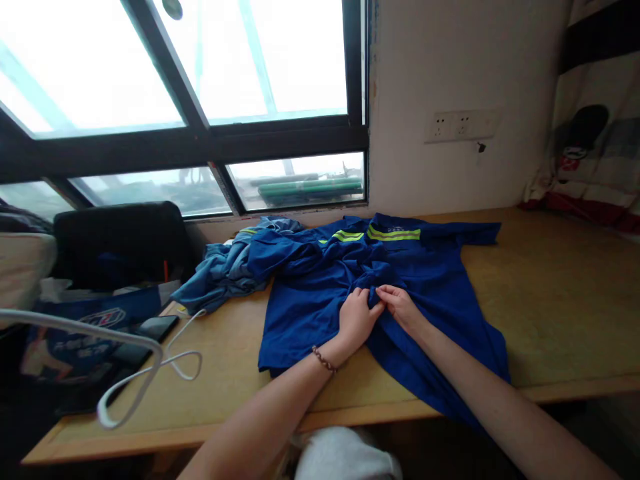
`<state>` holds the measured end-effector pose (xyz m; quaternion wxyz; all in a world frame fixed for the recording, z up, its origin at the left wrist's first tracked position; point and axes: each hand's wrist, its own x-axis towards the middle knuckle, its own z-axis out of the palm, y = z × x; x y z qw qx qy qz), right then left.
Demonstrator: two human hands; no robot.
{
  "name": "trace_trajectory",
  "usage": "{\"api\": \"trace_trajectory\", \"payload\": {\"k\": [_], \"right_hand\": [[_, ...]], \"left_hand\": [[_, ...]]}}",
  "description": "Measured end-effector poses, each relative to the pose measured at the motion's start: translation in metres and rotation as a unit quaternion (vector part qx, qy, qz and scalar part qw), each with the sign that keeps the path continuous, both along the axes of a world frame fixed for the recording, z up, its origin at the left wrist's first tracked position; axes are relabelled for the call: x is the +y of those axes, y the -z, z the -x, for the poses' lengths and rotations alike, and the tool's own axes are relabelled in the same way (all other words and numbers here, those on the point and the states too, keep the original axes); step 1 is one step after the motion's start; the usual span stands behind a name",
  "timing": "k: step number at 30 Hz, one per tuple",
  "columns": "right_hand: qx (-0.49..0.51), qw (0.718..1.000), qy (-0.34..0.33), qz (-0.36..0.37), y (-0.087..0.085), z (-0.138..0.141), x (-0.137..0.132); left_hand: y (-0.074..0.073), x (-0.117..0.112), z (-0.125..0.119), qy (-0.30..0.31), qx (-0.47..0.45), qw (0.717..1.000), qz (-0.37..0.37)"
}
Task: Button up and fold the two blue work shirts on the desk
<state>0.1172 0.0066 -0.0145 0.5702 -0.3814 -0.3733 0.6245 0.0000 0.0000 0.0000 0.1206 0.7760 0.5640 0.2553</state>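
A blue work shirt (430, 280) with yellow-green reflective stripes lies spread on the wooden table (560, 300). My left hand (356, 319), a bead bracelet at its wrist, is closed on a fold of the shirt's fabric near its middle. My right hand (399, 304) pinches the same fabric right beside it, fingertips meeting the left hand's. A second, lighter blue garment (225, 270) lies crumpled at the shirt's left, against the window sill.
A white clothes hanger (130, 373) sticks out over the table's left front. A dark phone (157, 328) lies near the left edge, with a black bag (120, 243) beyond. Wall sockets (460, 125) sit above the table; striped bedding (595, 133) hangs at right.
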Motion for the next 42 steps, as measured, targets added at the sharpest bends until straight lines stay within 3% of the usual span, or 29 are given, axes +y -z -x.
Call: {"api": "trace_trajectory", "payload": {"k": [16, 25, 31, 35, 38, 40, 42], "right_hand": [[0.016, 1.0, 0.013, 0.0, 0.009, 0.0, 0.002], [-0.023, 0.999, 0.035, -0.013, 0.02, -0.002, 0.008], [0.017, 0.996, 0.079, -0.025, 0.021, -0.001, 0.009], [-0.039, 0.989, 0.142, -0.028, 0.019, -0.006, 0.015], [-0.185, 0.946, 0.258, -0.065, 0.014, -0.025, 0.019], [-0.322, 0.883, 0.331, -0.087, 0.011, -0.04, 0.02], [-0.456, 0.809, 0.359, -0.09, 0.011, -0.052, 0.02]], "left_hand": [[0.004, 0.002, 0.002, 0.022, 0.014, 1.0, -0.011], [0.005, 0.003, 0.002, 0.023, 0.023, 0.999, -0.036], [0.008, 0.005, 0.003, 0.027, 0.006, 0.999, -0.031], [0.007, 0.004, 0.004, 0.049, -0.007, 0.998, -0.037], [0.0, 0.009, 0.012, 0.056, -0.024, 0.995, -0.081], [-0.005, 0.019, 0.022, 0.029, -0.04, 0.99, -0.133], [-0.006, 0.033, 0.035, 0.001, -0.066, 0.986, -0.151]]}}
